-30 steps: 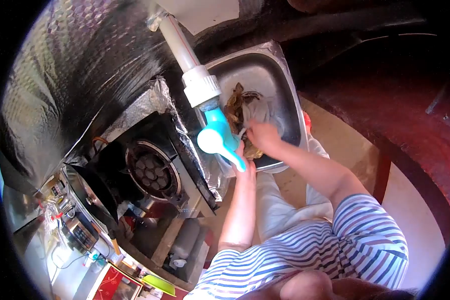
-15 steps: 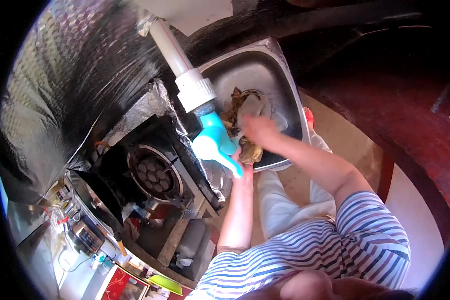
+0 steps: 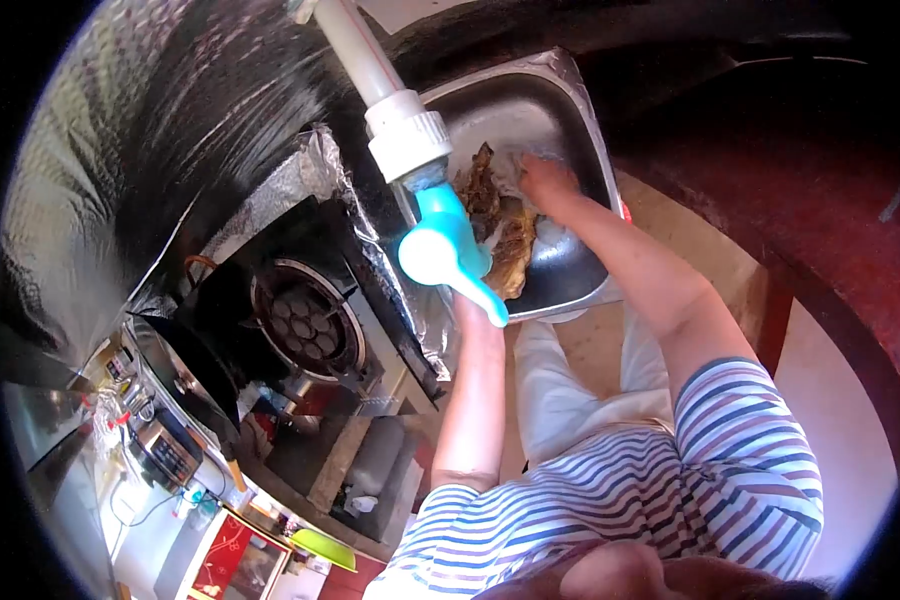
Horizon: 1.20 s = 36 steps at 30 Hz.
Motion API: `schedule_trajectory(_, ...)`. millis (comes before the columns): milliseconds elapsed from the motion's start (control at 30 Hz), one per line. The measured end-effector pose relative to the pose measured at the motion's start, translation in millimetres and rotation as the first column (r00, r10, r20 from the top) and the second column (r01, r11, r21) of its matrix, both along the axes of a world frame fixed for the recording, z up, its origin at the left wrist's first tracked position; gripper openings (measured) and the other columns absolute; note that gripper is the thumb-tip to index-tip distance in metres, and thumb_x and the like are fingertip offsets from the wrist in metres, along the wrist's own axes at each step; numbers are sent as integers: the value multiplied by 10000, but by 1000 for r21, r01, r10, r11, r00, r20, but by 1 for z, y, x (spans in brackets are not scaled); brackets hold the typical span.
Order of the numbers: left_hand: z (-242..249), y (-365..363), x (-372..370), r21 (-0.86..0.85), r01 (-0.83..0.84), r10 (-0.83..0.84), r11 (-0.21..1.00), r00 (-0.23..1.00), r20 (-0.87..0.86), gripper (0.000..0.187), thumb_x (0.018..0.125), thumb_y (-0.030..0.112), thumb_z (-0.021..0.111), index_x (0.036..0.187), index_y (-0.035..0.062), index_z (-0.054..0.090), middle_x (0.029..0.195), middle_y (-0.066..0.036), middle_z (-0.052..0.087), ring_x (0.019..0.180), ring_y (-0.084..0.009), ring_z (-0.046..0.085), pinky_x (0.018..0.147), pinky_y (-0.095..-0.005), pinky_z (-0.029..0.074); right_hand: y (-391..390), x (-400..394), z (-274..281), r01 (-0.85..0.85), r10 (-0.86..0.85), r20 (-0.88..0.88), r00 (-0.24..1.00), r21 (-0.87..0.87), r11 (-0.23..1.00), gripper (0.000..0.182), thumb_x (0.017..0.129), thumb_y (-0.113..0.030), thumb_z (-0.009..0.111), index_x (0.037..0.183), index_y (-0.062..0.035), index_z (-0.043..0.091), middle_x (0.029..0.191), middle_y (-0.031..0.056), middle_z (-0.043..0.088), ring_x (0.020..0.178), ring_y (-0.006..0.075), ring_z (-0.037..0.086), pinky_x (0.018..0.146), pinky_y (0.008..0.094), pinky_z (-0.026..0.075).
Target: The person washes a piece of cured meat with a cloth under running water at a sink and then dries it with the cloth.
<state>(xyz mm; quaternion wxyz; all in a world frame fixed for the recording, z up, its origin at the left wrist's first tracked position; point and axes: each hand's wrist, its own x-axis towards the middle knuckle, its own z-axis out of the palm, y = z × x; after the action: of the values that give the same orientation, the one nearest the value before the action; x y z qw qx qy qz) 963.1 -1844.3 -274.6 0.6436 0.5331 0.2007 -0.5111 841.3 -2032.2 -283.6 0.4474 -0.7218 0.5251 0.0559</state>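
My right hand [image 3: 548,185] is inside the metal sink [image 3: 603,165], fingers curled at a whitish, limp-looking thing [image 3: 507,176]; what the fingers hold I cannot tell. A dark brown, wrinkled piece [image 3: 481,195] lies just left of it in the sink. Nearer the front rim is a second brown piece with a yellowish edge [image 3: 516,255], close beside my left hand [image 3: 466,306]. Most of that hand, fingers included, is hidden behind the bright blue tap [image 3: 445,240].
A white pipe [image 3: 355,50] carries the tap over the sink's left side. Left of the sink stands a black gas stove [image 3: 310,320], with crumpled foil [image 3: 320,160] behind it. Toward the lower left are a telephone-like keypad device [image 3: 170,452] and a green tray [image 3: 323,549].
My right hand has moved away from my left hand, deeper into the sink. The brown pieces show more openly now. The whole view has shifted slightly.
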Motion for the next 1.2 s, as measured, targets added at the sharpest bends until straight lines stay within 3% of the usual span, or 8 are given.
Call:
schedule_trajectory(233,8,-8,-10,127,-125,124,984,992,17,275,776,66,511,1039,-15,504,1018,-143,569,937,-314,564,782,-474,487,87,-4,101,-106,108,273,956,-25,994,279,797,-244,489,1027,-93,536,802,172,623,734,349,613,651,460,489)
schedule_trajectory(333,-5,-2,-8,162,-108,114,981,993,-26,287,779,63,514,1057,-8,499,1023,-142,569,942,-321,565,795,-475,488,71,-3,83,-149,149,38,988,-17,989,252,786,-227,515,983,-71,533,751,158,625,701,345,614,625,445,494)
schedule_trajectory(567,20,-26,-19,74,-54,44,996,991,126,250,856,167,510,1081,58,505,1034,-106,577,946,-271,578,769,-422,505,44,-5,86,57,-44,259,965,-40,998,167,769,-214,547,799,-49,555,772,175,617,735,343,609,601,461,484)
schedule_trajectory(667,37,-33,-20,39,-3,2,999,999,36,236,892,263,465,999,70,550,979,-71,584,873,-221,576,750,-372,496,64,5,130,-389,397,162,903,-84,918,140,776,-187,511,864,-103,580,730,135,621,724,304,626,598,426,499)
schedule_trajectory(800,47,-36,-30,44,-126,128,991,991,-37,236,859,202,529,1038,49,511,931,-52,546,813,-165,555,664,-338,485,65,-1,114,-429,489,192,851,-283,858,176,776,-172,491,925,-120,570,717,106,626,701,284,635,582,413,499)
schedule_trajectory(900,56,-49,-43,232,6,-57,973,975,213,367,891,315,447,1119,29,482,1070,-97,577,900,-292,600,652,-450,534,22,-24,77,-351,349,-46,936,-62,934,240,761,-154,515,991,-114,573,790,134,639,756,294,628,629,415,492)
schedule_trajectory(1100,86,-77,-26,131,98,-87,986,992,-88,375,873,286,459,1149,31,472,1121,-142,556,993,-316,570,796,-522,492,2,-39,121,143,-305,458,835,354,924,284,770,-193,557,999,-27,591,891,184,613,856,339,579,757,358,467)
schedule_trajectory(1200,100,-73,-28,188,118,-90,975,984,-153,397,862,333,463,1147,57,480,1122,-126,560,1031,-290,549,854,-525,454,14,-41,164,-154,138,486,863,-6,988,248,734,-201,613,917,-35,604,964,144,579,871,315,573,748,361,451)
